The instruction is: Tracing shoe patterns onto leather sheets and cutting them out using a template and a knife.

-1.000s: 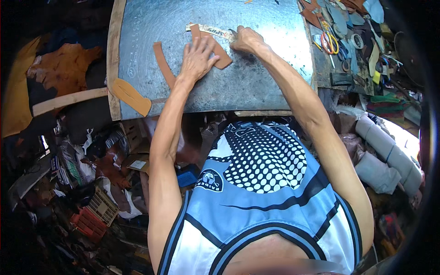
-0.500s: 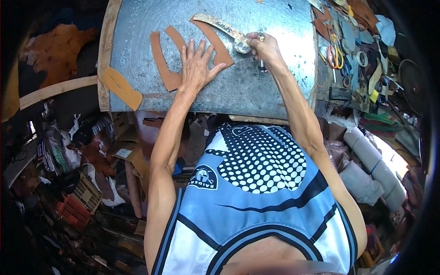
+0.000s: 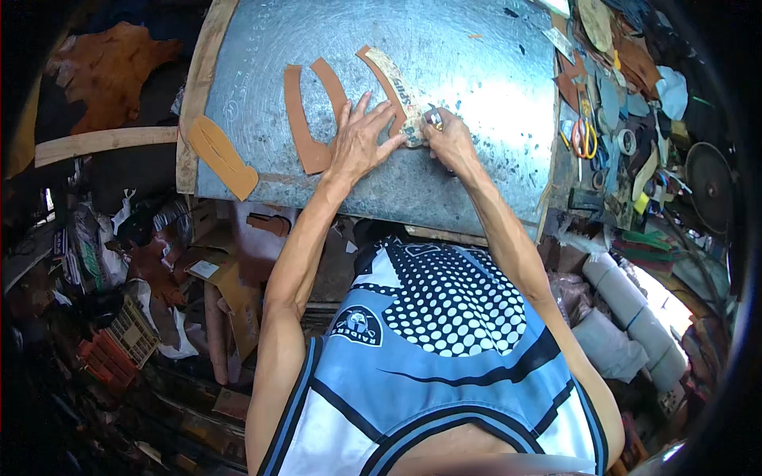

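On the grey metal-topped counter (image 3: pixel 476 95), the left hand (image 3: pixel 361 143) lies flat, fingers spread, pressing down a curved pale pattern strip (image 3: pixel 394 91). The right hand (image 3: pixel 448 139) has its grip closed around a small metal tool (image 3: pixel 432 119) at the strip's lower end (the blade itself is hidden). Tan leather pieces (image 3: pixel 305 119) lie just left.
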`<move>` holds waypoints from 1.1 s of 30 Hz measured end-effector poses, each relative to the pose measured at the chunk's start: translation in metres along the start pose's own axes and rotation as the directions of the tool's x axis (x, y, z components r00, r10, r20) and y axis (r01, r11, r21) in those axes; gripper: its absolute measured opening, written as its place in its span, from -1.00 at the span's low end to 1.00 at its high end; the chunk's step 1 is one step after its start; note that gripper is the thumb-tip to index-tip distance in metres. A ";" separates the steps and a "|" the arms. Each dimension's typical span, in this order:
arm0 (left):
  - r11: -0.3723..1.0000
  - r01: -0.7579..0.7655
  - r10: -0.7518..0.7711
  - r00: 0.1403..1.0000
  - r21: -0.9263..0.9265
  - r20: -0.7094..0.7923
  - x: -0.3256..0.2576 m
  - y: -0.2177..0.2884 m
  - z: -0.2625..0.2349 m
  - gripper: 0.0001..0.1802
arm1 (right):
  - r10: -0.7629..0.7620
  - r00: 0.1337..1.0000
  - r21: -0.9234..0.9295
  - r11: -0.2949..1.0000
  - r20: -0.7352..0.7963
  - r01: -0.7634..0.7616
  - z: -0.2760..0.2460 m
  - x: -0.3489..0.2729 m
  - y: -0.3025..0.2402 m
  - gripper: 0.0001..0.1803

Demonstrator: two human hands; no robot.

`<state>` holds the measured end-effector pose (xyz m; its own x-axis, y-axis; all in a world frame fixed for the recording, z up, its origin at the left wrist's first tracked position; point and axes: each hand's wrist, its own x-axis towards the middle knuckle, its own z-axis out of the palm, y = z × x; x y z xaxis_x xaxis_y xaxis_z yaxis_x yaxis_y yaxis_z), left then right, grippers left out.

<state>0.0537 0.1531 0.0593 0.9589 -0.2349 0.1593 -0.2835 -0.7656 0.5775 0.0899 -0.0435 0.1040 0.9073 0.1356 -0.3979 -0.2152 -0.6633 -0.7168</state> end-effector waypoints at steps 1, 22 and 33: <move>1.000 0.002 -0.002 1.000 0.002 -0.009 0.005 -0.006 -0.003 -0.33 | 0.082 0.995 0.071 0.994 0.058 -0.086 -0.002 -0.003 -0.009 -0.62; 0.975 -0.006 0.037 0.990 0.224 -0.134 0.049 -0.070 -0.001 -0.06 | -0.009 0.993 -0.108 0.994 0.116 0.021 0.000 -0.004 -0.025 -0.48; 0.976 0.007 0.032 0.984 0.219 -0.176 0.047 -0.058 -0.003 -0.09 | -0.001 0.994 -0.150 0.988 0.110 0.017 0.000 -0.009 -0.025 -0.48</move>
<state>0.1153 0.1882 0.0360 0.9367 -0.1506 0.3162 -0.2728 -0.8800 0.3888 0.0875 -0.0282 0.1252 0.8625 0.2160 -0.4576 -0.1426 -0.7639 -0.6294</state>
